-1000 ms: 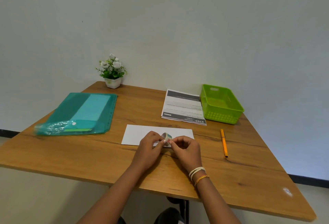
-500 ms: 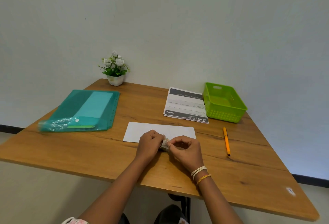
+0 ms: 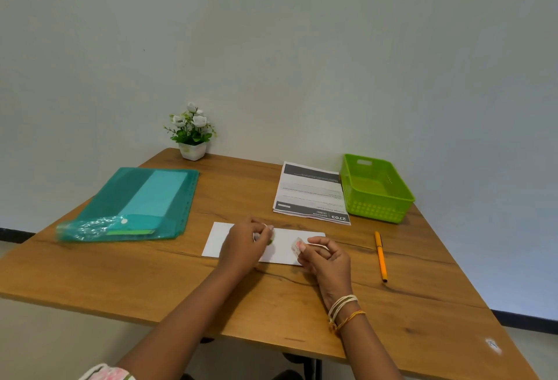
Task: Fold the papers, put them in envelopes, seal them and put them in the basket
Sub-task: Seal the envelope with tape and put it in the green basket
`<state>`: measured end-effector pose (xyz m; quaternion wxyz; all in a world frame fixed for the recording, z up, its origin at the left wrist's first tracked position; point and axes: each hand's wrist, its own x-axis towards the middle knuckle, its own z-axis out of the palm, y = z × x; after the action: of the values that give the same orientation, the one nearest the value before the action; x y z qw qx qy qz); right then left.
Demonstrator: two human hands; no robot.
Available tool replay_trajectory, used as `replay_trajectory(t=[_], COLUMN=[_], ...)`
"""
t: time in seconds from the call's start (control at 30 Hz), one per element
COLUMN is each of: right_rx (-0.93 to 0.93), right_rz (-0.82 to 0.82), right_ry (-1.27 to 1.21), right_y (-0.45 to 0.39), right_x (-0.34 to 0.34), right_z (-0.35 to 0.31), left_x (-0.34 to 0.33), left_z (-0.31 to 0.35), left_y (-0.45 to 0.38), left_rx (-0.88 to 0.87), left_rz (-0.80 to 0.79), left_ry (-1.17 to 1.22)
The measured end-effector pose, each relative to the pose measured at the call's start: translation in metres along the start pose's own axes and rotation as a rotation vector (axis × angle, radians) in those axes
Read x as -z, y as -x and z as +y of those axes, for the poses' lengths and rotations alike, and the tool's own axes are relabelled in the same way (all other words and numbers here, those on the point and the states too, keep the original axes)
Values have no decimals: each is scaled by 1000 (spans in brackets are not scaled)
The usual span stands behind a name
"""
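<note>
Now the white paper envelope (image 3: 280, 247) lies crosswise under both hands: left hand (image 3: 246, 245) grips a small tape roll (image 3: 269, 237), right hand (image 3: 324, 256) pinches a torn tape piece (image 3: 297, 246).

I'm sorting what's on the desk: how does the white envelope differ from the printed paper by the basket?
The envelope is blank white; the printed paper has dark bands and text. The envelope lies near the desk's front, partly under both hands; the paper lies farther back, untouched, beside the green basket. Both lie flat on the desk.
</note>
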<state>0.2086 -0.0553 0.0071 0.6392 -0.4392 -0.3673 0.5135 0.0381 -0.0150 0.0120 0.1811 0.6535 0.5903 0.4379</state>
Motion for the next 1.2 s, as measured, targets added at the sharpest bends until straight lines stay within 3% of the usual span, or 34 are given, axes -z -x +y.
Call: replay_trajectory(t=[0.2, 0.33, 0.47, 0.6, 0.7, 0.77, 0.97, 1.2], right_rx=[-20, -9, -2, 4, -4, -14, -94, -120], right_rz=[-9, -28, -20, -19, -24, -38, 8, 101], right_ry=[9, 5, 37, 48, 30, 24, -108, -121], right_y=[-6, -7, -8, -9, -9, -10, -12, -11], right_x=[4, 6, 5, 5, 5, 4, 3, -1], right_z=[4, 6, 6, 7, 7, 7, 1, -1], left_x=[7, 6, 2, 3, -4, -13, -39, -40], left_z=[-28, -36, -36, -33, -22, -8, 21, 17], left_y=[-58, -84, -92, -84, -60, -39, 10, 17], left_rx=[-163, -120, -205, -274, -307, -228, 23, 76], left_rz=[-88, -192, -283, -179, 123, 201, -124, -163], left_ry=[-425, -550, -652, -658, -496, -232, 363, 482])
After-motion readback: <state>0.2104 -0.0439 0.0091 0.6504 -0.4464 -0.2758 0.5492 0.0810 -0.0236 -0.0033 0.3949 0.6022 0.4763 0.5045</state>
